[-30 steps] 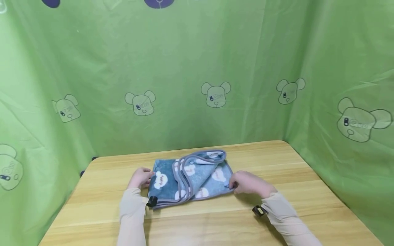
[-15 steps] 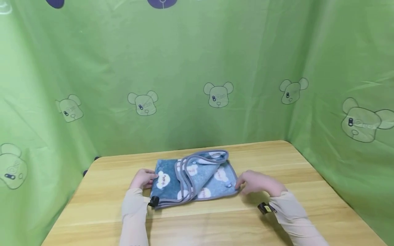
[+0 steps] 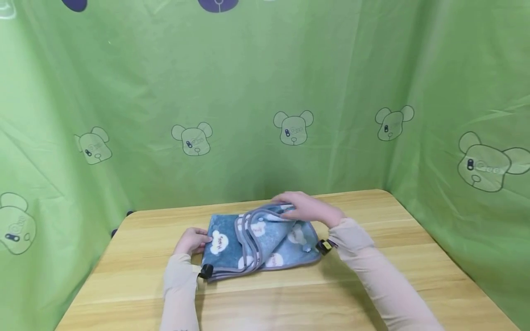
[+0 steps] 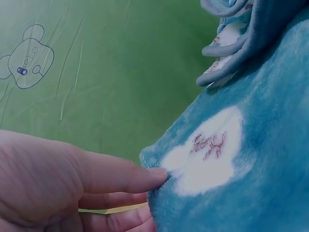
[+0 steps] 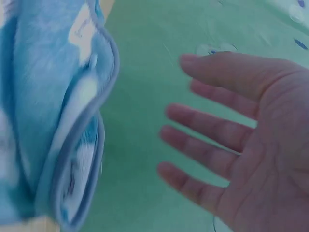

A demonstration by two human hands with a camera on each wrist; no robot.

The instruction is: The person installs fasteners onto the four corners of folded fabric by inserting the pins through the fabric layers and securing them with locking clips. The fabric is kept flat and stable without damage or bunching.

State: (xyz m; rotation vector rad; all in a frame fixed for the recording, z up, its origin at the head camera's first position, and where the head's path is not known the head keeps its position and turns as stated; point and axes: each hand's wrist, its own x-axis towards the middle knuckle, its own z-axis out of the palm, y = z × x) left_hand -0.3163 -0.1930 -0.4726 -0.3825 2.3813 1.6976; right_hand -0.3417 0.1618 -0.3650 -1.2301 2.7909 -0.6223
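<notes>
A folded blue fleece blanket (image 3: 269,241) with white cloud patches and grey-blue piping lies on the wooden table, its upper layers bunched and turned back over the middle. At its left edge, my left hand (image 3: 192,240) pinches the fabric; in the left wrist view the thumb (image 4: 125,174) lies on top and the fingers are underneath. My right hand (image 3: 310,208) is over the blanket's far right, by the raised looped edge. In the right wrist view its fingers (image 5: 207,125) are spread and apart from the piped folds, holding nothing.
The wooden table (image 3: 265,299) has its far edge close to a green curtain (image 3: 248,69) printed with bear heads, which also hangs along both sides. Small black cameras sit on both wrists, the right camera (image 3: 324,247) near the blanket's right edge.
My right hand has let go of the blanket's near right corner and moved away and leftward to the far looped edge. The left hand keeps its pinch on the left edge.
</notes>
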